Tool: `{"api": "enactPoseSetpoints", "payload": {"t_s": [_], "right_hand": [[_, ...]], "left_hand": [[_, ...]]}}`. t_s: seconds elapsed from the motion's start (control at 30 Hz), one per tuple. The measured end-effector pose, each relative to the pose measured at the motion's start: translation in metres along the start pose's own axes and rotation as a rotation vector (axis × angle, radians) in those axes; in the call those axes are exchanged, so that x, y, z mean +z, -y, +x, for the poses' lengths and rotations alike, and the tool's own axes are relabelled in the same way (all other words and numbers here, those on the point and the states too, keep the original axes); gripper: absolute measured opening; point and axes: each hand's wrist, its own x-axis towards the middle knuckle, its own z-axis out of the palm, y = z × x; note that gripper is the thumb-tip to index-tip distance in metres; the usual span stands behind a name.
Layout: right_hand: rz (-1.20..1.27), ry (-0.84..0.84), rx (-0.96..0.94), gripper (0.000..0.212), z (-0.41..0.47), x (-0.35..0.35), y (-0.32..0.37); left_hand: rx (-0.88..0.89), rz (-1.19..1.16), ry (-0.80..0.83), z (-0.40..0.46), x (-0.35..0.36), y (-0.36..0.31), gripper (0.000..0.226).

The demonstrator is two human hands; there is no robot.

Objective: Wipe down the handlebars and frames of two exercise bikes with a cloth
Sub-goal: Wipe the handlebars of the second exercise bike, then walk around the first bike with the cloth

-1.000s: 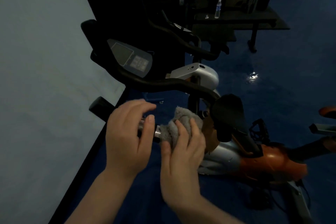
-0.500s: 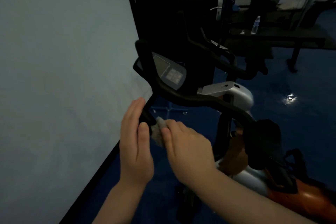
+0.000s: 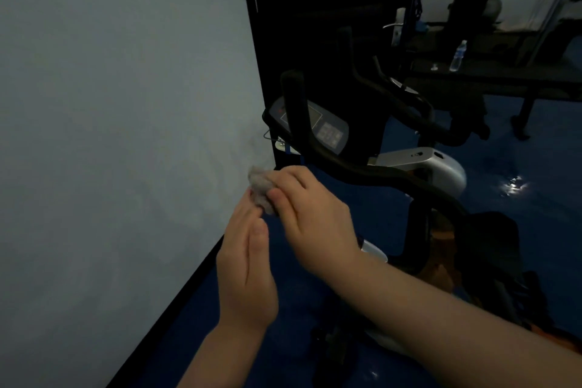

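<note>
Dim room, blue floor (image 3: 535,224), pale wall (image 3: 110,135) on the left of the head view.

Cloth (image 3: 259,187): grey, fuzzy, bunched into a small wad; one only. It sits at the near tip of the handlebar (image 3: 362,172), at the left edge of the nearer bike, just in front of the wall. Whether a bar end lies under the wad cannot be told; the hands and cloth cover that spot.

Right hand (image 3: 310,211): fingers curled over the cloth from the right, thumb pressed to its lower side, gripping it. Left hand (image 3: 248,264): fingers straight and together, fingertips (image 3: 252,208) touching the cloth's underside; palm turned inward, not clenched. Whether it grips anything cannot be told.

Handlebar: black, padded, curving from an upright end (image 3: 293,85) down and rightward across the view toward a dark saddle (image 3: 491,239). Console (image 3: 327,129): grey panel with a keypad, mounted behind the upright end.

Count: two exercise bikes. Nearer bike (image 3: 374,252) has a silver and orange body, mostly in shadow. Second bike (image 3: 425,164) stands behind it, silver shroud visible, with its own black bars (image 3: 409,104) above. Two hands, both bare forearms in frame. One water bottle (image 3: 458,55) on a dark bench (image 3: 504,79) far back right.
</note>
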Motion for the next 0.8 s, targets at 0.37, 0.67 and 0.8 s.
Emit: {"api": "enactPoseSetpoints", "payload": {"t_s": [0.37, 0.67, 0.8], "right_hand": [[-0.441, -0.367, -0.107, 0.034, -0.073, 0.001, -0.035], [-0.364, -0.299, 0.127, 0.035, -0.153, -0.038, -0.052], [-0.324, -0.317, 0.375, 0.039, -0.208, -0.055, -0.058]], "left_hand": [[-0.108, -0.027, 0.221, -0.031, -0.007, 0.015, 0.036], [-0.271, 0.090, 0.556, -0.077, 0.034, 0.049, 0.024], [-0.227, 0.143, 0.770, -0.098, 0.066, 0.041, 0.029]]}}
